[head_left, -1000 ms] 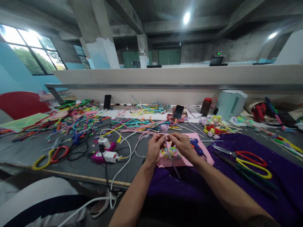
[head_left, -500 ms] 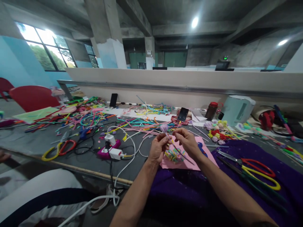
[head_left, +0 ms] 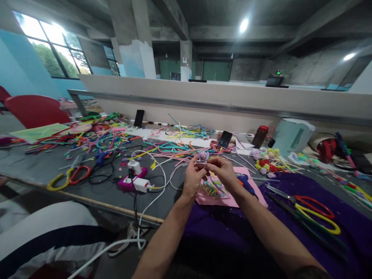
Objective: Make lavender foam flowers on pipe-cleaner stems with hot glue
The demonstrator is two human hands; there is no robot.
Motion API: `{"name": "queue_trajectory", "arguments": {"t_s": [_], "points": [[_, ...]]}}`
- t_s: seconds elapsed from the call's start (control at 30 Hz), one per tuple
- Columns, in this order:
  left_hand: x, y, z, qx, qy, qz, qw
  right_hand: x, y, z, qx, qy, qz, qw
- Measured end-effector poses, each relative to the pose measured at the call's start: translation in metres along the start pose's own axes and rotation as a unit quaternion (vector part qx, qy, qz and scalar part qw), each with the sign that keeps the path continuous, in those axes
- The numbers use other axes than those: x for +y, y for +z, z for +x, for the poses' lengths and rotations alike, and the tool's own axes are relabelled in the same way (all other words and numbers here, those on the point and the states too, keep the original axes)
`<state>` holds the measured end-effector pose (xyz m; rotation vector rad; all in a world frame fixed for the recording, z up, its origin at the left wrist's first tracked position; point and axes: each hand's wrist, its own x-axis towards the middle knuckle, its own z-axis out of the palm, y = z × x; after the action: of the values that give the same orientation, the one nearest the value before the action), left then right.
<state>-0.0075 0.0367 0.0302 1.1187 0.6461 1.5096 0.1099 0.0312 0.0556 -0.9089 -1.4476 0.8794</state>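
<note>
Lilac flower (head_left: 203, 155): stood at twelve o'clock above the fingertips.
Left hand (head_left: 194, 177): thumb and fingers clamped its base.
Right hand (head_left: 223, 171): at four o'clock, fingertips beside it; grip could not be told.
Pinch: probably worked best light, below the petals.

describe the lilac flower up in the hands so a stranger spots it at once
Find the long dark-grey table, then the flat pink sheet. Just above it, between the bare left hand and bare right hand, is a fuzzy lilac flower. Unlike the lilac blooms lying at right, it is held up.
</note>
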Motion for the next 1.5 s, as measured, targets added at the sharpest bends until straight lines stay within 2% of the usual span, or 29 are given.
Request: {"name": "queue_trajectory", "arguments": {"t_s": [0.2,0.4,0.53,0.67,0.8,0.97,1.1,1.27,1.4,1.5], "points": [[-0.001,0.004,-0.001,0.016,0.008,0.048,0.999,0.006,-0.001,0.000,0.038,-0.005,-0.011,0.999],[0.002,0.006,-0.005,0.018,0.031,0.055,0.998,0.003,0.003,-0.002,0.054,-0.038,-0.127,0.990],[0.005,0.006,-0.007,0.007,0.033,0.026,0.999,-0.006,0.002,-0.002,0.066,-0.085,-0.196,0.975],[0.006,0.002,-0.006,-0.021,-0.008,-0.019,1.000,-0.019,-0.005,-0.001,0.082,-0.114,-0.215,0.966],[0.007,-0.003,-0.004,-0.024,-0.052,-0.055,0.997,-0.029,-0.010,0.002,0.027,-0.095,-0.134,0.986],[0.014,-0.006,-0.004,-0.030,-0.055,-0.126,0.990,-0.029,-0.015,0.003,-0.046,-0.057,-0.069,0.995],[0.020,-0.006,-0.006,-0.067,-0.043,-0.162,0.983,-0.024,-0.018,0.002,-0.082,-0.046,-0.114,0.989],[0.020,-0.011,-0.004,-0.090,-0.064,-0.169,0.979,-0.021,-0.021,0.000,-0.102,-0.119,-0.238,0.958],[0.019,-0.013,0.001,-0.069,-0.096,-0.141,0.983,-0.018,-0.023,-0.002,-0.113,-0.148,-0.264,0.946],[0.017,-0.012,0.003,-0.047,-0.107,-0.128,0.985,-0.016,-0.023,-0.004,-0.117,-0.115,-0.242,0.956]]}}
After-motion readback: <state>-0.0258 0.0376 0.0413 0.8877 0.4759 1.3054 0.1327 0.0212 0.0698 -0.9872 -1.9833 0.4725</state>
